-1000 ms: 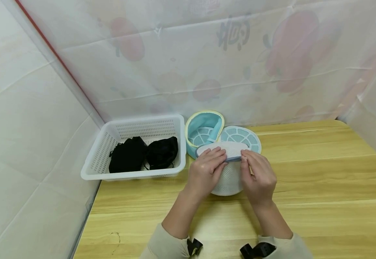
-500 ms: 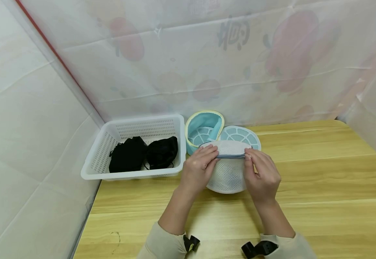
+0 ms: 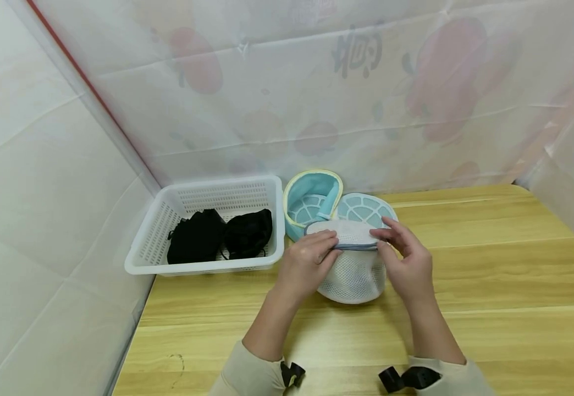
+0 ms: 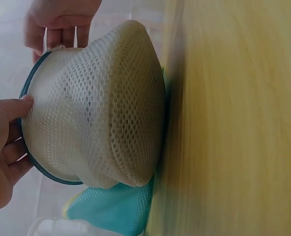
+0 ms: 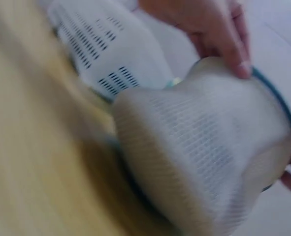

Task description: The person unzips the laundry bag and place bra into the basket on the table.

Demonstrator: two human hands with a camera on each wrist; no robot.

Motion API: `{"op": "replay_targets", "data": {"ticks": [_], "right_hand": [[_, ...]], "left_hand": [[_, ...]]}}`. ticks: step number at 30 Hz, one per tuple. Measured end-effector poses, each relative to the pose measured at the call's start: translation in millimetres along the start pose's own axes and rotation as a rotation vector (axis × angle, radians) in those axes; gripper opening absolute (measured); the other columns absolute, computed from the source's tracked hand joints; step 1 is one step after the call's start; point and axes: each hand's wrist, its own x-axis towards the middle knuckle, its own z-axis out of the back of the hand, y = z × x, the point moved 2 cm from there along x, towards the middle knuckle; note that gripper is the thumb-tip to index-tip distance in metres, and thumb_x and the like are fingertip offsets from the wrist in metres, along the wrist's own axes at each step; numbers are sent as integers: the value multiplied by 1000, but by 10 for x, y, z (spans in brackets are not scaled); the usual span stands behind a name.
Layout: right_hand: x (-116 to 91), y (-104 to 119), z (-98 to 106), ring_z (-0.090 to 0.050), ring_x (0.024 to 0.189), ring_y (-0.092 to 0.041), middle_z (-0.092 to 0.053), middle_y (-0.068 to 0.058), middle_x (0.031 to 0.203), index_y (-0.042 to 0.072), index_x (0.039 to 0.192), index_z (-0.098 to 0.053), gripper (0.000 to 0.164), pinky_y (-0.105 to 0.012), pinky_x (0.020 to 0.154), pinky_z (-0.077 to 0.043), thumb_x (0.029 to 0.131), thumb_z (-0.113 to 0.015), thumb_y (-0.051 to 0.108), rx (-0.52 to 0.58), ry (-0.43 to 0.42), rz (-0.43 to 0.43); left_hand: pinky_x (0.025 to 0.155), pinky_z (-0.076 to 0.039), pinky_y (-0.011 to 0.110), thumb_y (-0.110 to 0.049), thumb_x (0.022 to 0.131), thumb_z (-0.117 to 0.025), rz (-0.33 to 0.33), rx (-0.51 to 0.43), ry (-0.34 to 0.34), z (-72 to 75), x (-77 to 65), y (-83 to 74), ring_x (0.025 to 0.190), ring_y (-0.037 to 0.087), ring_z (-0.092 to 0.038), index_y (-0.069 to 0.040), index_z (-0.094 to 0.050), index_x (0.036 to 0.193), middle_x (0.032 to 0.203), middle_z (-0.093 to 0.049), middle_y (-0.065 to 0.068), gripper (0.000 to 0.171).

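A round white mesh laundry bag (image 3: 353, 275) with a grey-blue zipped rim stands on the wooden table, its lid lying over the top. My left hand (image 3: 304, 264) grips the rim on the left, thumb on the near side and fingers over the lid. At the right end of the rim, my right hand (image 3: 408, 264) pinches the edge between thumb and fingers. The left wrist view has the mesh wall (image 4: 96, 108) side-on, its lower part creased. Behind it sits an open blue mesh bag (image 3: 312, 192) with yellow trim, its round ribbed lid (image 3: 366, 208) folded out to the right.
A white plastic basket (image 3: 203, 269) stands at the left, holding a black cloth bundle (image 3: 195, 236) and a black pouch (image 3: 248, 234). A printed curtain (image 3: 267, 110) hangs along the table's back edge. Wooden table surface (image 3: 504, 275) extends to the right.
The white bag's rim moved right and away, then tipped slightly back toward me. My right hand has shifted right, its fingers spread more. My left hand keeps its grip on the rim.
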Motion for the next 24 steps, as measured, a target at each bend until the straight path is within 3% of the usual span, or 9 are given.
{"op": "replay_targets", "data": {"ticks": [3,6,9,13,15,16,19,22,24], "right_hand": [[5,-8,33,-63,107,-7,-71,-13,113,5,121,-68,35,-7,96,-43,89,-62,-5,-105,141,-56],[-2,-18,37,-62,114,-17,-69,-7,121,9,117,-72,34,-3,91,-38,86,-64,0,-280,239,-26],[-10,-10,14,-61,119,-31,-68,-9,125,8,119,-71,37,-17,88,-48,84,-63,5,-388,320,-20],[-14,-7,-29,-62,117,-36,-65,-13,130,6,127,-67,41,-46,83,-56,86,-58,8,-462,395,-82],[-13,-5,-42,-65,106,-32,-65,-15,129,6,129,-66,40,-45,77,-56,90,-55,10,-486,384,-124],[-13,-6,-46,-67,92,-30,-69,-17,121,7,130,-65,39,-41,70,-56,92,-53,11,-491,368,-149],[-19,-23,-46,-50,57,-17,-68,-17,88,11,132,-64,37,-29,49,-43,98,-48,15,-479,282,-222],[-28,-57,-34,-36,48,-11,-55,-10,68,15,131,-66,36,-24,42,-35,101,-47,19,-425,145,-292],[-30,-77,-17,-42,55,-8,-62,-9,74,17,128,-68,34,-20,46,-36,101,-48,22,-381,47,-328]], "left_hand": [[100,-51,24,-20,85,-79,8,12,6,0,-2,-5,110,13,-68,-8,-77,107,113,-74,2,25],[101,-50,24,-21,85,-78,-2,30,13,2,-2,-13,110,13,-68,-9,-77,107,113,-74,2,25],[101,-50,25,-21,85,-78,-23,55,27,-2,4,-27,109,12,-69,-9,-77,106,112,-74,1,23],[101,-50,25,-21,87,-77,-51,79,48,-18,11,-59,106,10,-69,-11,-78,102,108,-75,-1,18],[101,-50,24,-20,87,-76,-60,71,47,-28,8,-74,106,10,-69,-11,-78,101,107,-75,-1,16],[102,-50,24,-19,87,-76,-60,63,42,-33,6,-78,107,10,-69,-11,-78,101,108,-75,-1,16],[104,-48,26,-16,87,-76,-54,37,25,-37,0,-85,113,13,-67,-9,-77,106,114,-74,1,20],[106,-46,26,-14,86,-77,-44,29,4,-29,-1,-83,120,16,-63,-7,-75,111,122,-70,4,26],[107,-45,26,-12,85,-77,-42,25,-12,-20,3,-81,123,18,-61,-5,-74,113,127,-68,6,29]]}}
